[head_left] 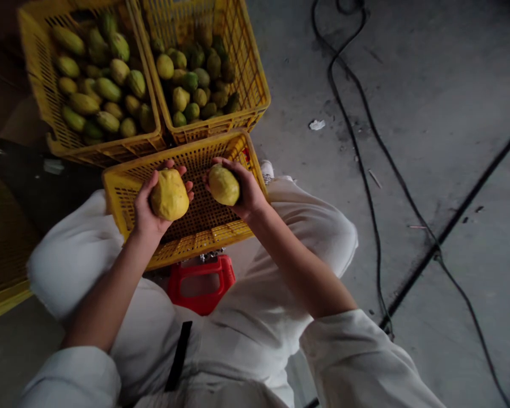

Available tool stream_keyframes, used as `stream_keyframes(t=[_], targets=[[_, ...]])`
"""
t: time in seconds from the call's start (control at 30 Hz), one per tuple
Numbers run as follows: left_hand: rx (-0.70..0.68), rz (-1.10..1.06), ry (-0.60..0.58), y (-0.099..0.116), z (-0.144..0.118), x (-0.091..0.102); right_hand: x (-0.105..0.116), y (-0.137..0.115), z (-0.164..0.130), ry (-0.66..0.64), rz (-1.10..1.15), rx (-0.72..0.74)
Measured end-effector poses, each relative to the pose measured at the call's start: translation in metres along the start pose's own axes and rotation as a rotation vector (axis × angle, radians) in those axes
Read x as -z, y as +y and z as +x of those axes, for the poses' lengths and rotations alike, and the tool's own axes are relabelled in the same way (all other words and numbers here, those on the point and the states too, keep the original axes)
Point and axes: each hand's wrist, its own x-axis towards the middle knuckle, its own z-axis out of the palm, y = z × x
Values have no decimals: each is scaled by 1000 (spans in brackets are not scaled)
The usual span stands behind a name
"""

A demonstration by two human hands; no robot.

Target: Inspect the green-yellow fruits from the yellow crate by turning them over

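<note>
My left hand (151, 212) is closed around a large yellow fruit (169, 194) with slightly wrinkled skin. In my right hand (249, 192) sits a smaller yellow-green fruit (224, 185), with the fingers wrapped behind it. Both fruits are held above a yellow plastic crate (153, 167) between my knees, and its slatted floor shows beneath them. Palm-side fingers of both hands are partly hidden behind the fruits. The exact kind of fruit is hard to tell.
Beyond stand two yellow crates, the left crate (37, 85) and the right crate (255, 73), with many green-yellow fruits. A red plastic handle-shaped piece (227, 277) lies below the near crate. Black cables (368, 113) cross the concrete floor at right. Another yellow crate (4, 300) stands at left.
</note>
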Motion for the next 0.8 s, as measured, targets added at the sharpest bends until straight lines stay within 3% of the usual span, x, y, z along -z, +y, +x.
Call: stream_keyframes(t=[0.2,0.47,0.67,0.8], targets=[[-86,69,-21,0,0,-5,1,5,1,-2,-22,49],[-149,172,-75,-12,4,-5,-2,4,2,71,-32,-31],[-146,146,16,-11,5,-6,-14,-5,-5,135,118,-84],[-113,129,48,-9,7,-5,-10,-4,-3,78,112,-120]])
